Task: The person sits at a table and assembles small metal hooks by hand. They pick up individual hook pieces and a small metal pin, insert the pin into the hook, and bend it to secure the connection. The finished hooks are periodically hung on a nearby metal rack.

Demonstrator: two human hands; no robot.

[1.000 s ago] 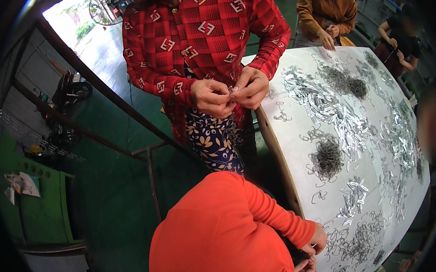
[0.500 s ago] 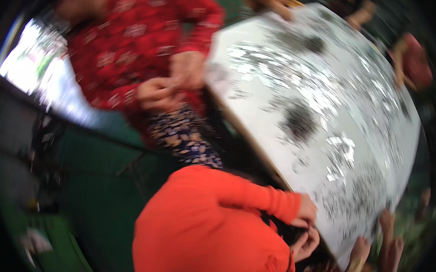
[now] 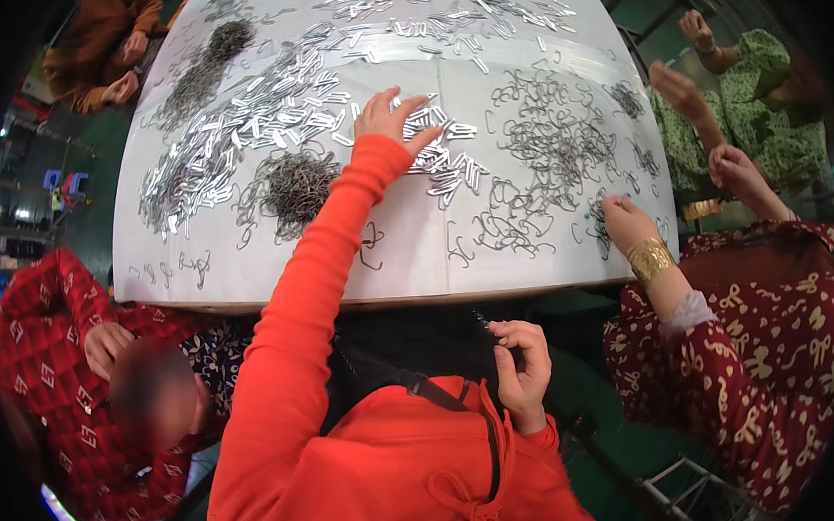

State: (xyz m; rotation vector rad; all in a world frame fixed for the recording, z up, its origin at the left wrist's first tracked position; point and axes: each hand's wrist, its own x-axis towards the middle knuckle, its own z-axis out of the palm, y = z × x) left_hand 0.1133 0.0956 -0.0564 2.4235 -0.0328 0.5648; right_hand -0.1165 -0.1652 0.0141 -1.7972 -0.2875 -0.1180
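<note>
My left hand (image 3: 391,120) is stretched over the white table with its fingers spread. It is above a cluster of small, flat silver metal pieces (image 3: 450,172), long and slotted; its fingertips seem to touch some of them. Close to my body, below the table's near edge, my right hand (image 3: 523,363) is closed in a pinch. A small dark metal piece (image 3: 483,323) sticks out from its fingertips; its exact kind is too small to make out. Bent dark wire hooks (image 3: 547,140) lie scattered to the right of my left hand. A denser heap of wire pieces (image 3: 298,189) lies left of my sleeve.
More silver pieces spread across the white table (image 3: 408,266), with another dark wire heap (image 3: 209,69) farther back. At the right, a person's hand with a gold bracelet (image 3: 651,260) reaches onto the table. A person in a red patterned top (image 3: 55,374) sits at left; others sit around.
The view has swung round to face the table and is sharper. My hands were close together by the table edge; now the left reaches out over the silver pieces, while the right stays near my lap.
</note>
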